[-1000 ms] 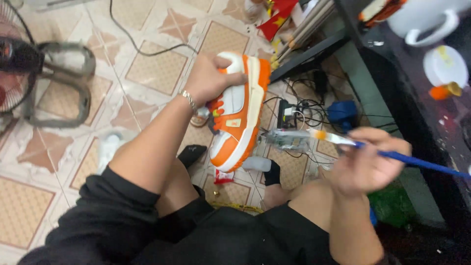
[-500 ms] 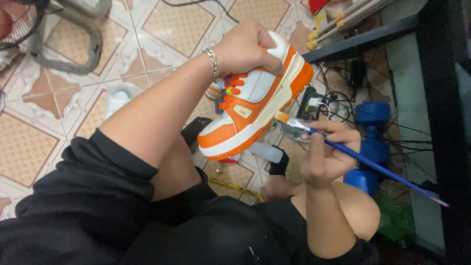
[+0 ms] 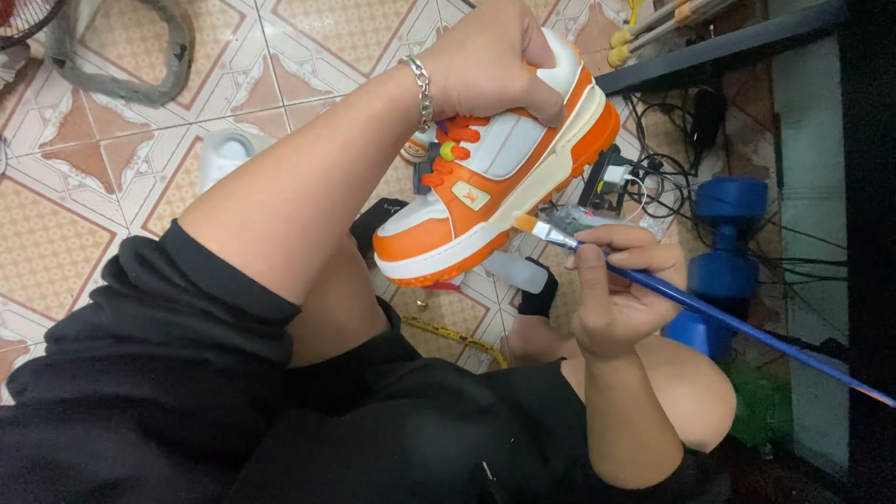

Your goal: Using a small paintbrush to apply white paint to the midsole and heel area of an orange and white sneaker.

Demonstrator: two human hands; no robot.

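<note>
My left hand (image 3: 499, 61) grips the heel end of an orange and white sneaker (image 3: 495, 177) and holds it in the air above my lap, sole turned toward my right side. A silver bracelet (image 3: 422, 89) sits on that wrist. My right hand (image 3: 621, 294) holds a long blue paintbrush (image 3: 709, 313). Its pale bristle tip (image 3: 525, 224) touches the cream midsole edge of the sneaker. The same hand also pinches a small clear packet (image 3: 588, 219) against the brush.
A blue dumbbell (image 3: 723, 271) lies on the floor to my right, beside a tangle of black cables and a power strip (image 3: 644, 177). A dark desk edge (image 3: 728, 47) runs above. Patterned floor tiles (image 3: 84, 205), a white shoe (image 3: 224, 154) and a yellow measuring tape (image 3: 457, 336) are nearby.
The sneaker has been brought closer and tilted flatter. My right hand moved the brush in until its tip reached the sneaker's midsole.
</note>
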